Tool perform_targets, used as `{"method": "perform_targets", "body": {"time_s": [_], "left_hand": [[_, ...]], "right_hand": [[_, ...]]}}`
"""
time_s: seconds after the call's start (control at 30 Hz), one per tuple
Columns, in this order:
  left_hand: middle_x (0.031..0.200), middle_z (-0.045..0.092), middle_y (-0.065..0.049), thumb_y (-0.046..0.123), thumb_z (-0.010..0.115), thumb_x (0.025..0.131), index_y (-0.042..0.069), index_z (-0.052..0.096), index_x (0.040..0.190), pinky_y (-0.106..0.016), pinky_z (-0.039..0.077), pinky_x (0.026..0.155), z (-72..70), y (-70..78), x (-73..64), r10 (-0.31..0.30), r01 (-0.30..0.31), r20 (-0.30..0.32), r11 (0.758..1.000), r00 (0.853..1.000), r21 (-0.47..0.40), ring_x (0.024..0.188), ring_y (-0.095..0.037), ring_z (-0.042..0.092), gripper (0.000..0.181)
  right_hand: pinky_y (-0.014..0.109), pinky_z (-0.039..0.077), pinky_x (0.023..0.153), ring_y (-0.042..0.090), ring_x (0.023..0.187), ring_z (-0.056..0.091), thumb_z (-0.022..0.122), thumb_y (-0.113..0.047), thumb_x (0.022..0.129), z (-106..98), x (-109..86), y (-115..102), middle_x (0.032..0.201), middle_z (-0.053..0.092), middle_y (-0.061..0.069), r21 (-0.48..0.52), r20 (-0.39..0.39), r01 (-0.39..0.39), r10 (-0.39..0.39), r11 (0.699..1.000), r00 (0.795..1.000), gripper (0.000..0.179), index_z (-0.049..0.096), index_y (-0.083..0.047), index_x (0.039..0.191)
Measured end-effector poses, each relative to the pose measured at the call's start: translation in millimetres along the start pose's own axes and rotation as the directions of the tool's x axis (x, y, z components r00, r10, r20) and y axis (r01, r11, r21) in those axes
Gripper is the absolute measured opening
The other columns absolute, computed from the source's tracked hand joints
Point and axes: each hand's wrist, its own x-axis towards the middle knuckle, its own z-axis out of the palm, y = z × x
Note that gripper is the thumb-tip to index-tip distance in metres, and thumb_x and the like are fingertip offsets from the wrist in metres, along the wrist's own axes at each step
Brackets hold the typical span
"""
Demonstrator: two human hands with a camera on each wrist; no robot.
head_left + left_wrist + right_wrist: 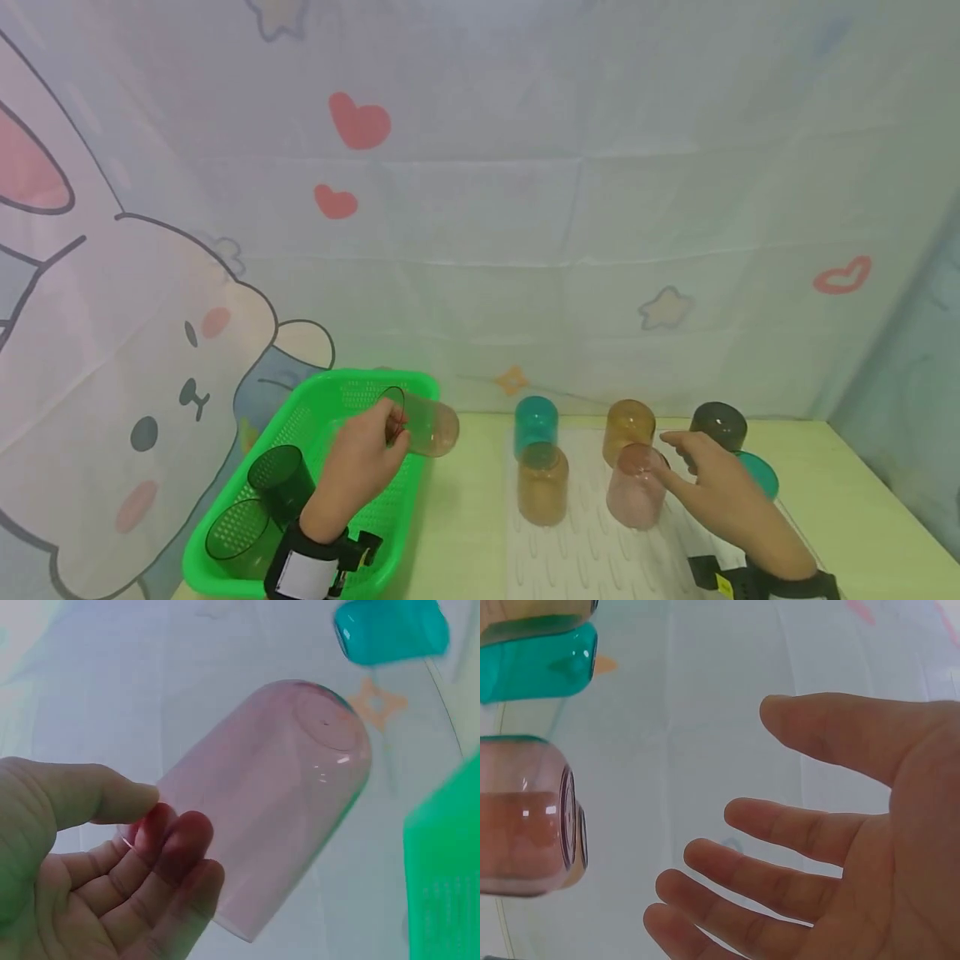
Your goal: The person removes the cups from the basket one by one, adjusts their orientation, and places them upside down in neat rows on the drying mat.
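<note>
Item under inspection: a pink tumbler [433, 431], held in the air by the left hand [356, 471] at the right-hand side of the green basket [360, 376]. Seen from the head view, the tumbler lies at about two o'clock from the middle of that hand. Its long axis runs close to level, open rim towards nine o'clock at the fingers, closed base towards three, dipping slightly. In the left wrist view the same axis points between one and two o'clock, base outward.

Left fingers: thumb and fingertips pinch the wall at the rim end; the tips show reddish through the glass, and whether they sit inside the mouth cannot be told.

Right hand [712, 496]: clearly the farther of the two, just past three o'clock from the tumbler. Its fingers are extended and parted, grasping nothing, near an upturned pink glass [637, 492] on the white mat [577, 571]; the right wrist view shows a gap between them. The nearest teal glass [536, 425] stands at three o'clock from the tumbler.

Condition of item: transparent, pale pink, straight-sided, with a rounded shoulder, a ring on the base, small bright highlights beside it and a thin rim; no crack is visible
</note>
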Motion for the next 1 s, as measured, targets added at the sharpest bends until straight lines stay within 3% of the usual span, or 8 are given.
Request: {"method": "perform_targets", "body": {"time_s": [0.13, 0.4, 0.7, 0.87, 1.0], "left_hand": [[0.072, 0.053, 0.008, 0.008, 0.062, 0.08, 0.011, 0.054, 0.086, -0.024, 0.042, 0.056, 10.9, 5.1, -0.5, -0.022, 0.023, 0.009, 0.993, 1.0, -0.112, 0.064, -0.006, 0.05, 0.01], [0.078, 0.055, 0.006, 0.009, 0.059, 0.083, 0.013, 0.052, 0.089, -0.025, 0.045, 0.062, 33.4, 15.3, -3.9, -0.04, 0.061, 0.073, 0.947, 0.996, -0.315, 0.071, -0.007, 0.053, 0.01], [0.083, 0.057, 0.001, 0.008, 0.058, 0.084, 0.008, 0.052, 0.092, -0.029, 0.046, 0.072, 52.3, 29.3, -4.8, -0.028, 0.086, 0.117, 0.847, 0.993, -0.525, 0.075, -0.011, 0.056, 0.009], [0.084, 0.058, -0.008, -0.001, 0.057, 0.083, 0.0, 0.051, 0.092, -0.033, 0.046, 0.073, 44.9, 51.2, -5.7, -0.008, 0.086, 0.129, 0.79, 0.992, -0.607, 0.076, -0.02, 0.058, 0.011], [0.083, 0.058, -0.011, -0.005, 0.055, 0.081, -0.003, 0.05, 0.089, -0.032, 0.047, 0.072, 41.9, 65.1, -5.4, 0.024, 0.058, 0.117, 0.76, 0.993, -0.648, 0.075, -0.021, 0.058, 0.01]], "right_hand": [[0.04, 0.047, 0.068, 0.031, 0.094, 0.053, 0.053, -0.036, 0.087, 5, 1.0, -5, 0.109, 0.053, 0.017, 0.055, -0.002, 0.006, -0.006, 0.998, 1.0, 0.047, 0.051, 0.002, 0.114], [0.034, 0.048, 0.07, 0.028, 0.096, 0.053, 0.054, -0.035, 0.086, 12, 3.9, -15, 0.11, 0.054, 0.015, 0.174, 0.016, -0.004, 0.001, 0.985, 1.0, 0.049, 0.048, 0.003, 0.116], [0.035, 0.046, 0.076, 0.026, 0.096, 0.055, 0.056, -0.031, 0.086, 25, 7.1, -28, 0.109, 0.054, 0.009, 0.397, 0.099, -0.026, -0.014, 0.917, 0.995, 0.042, 0.048, -0.008, 0.119], [0.038, 0.044, 0.079, 0.028, 0.1, 0.053, 0.057, -0.028, 0.086, 29, 11.0, -33, 0.114, 0.051, 0.01, 0.474, 0.108, -0.031, -0.023, 0.88, 0.994, 0.041, 0.045, -0.012, 0.122], [0.036, 0.043, 0.083, 0.027, 0.104, 0.05, 0.057, -0.028, 0.085, 34, 15.2, -38, 0.119, 0.048, 0.009, 0.527, 0.103, -0.012, -0.05, 0.85, 0.993, 0.047, 0.04, -0.013, 0.126]]}}
